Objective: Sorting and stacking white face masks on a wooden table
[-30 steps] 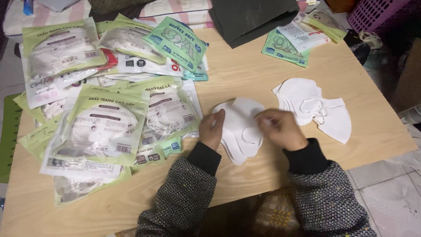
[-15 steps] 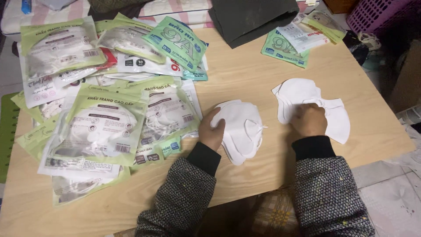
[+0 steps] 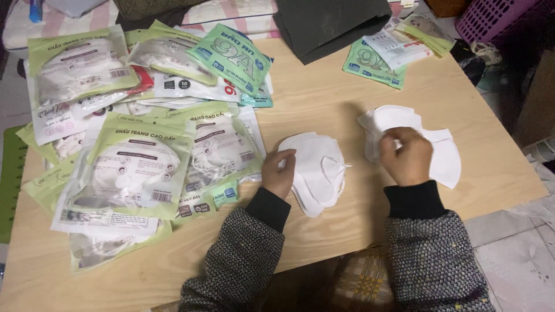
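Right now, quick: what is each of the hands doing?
Left hand: fingers curled, resting on the left mask stack, pinning its edge.
Right hand: closed, pinching a mask on the right mask pile.

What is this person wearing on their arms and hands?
Both arms are in a speckled grey knit, flecked with pale and a few coloured dots. A plain black inner cuff sticks out at each wrist. The left hand and right hand are bare: no gloves, and no rings or watch visible.
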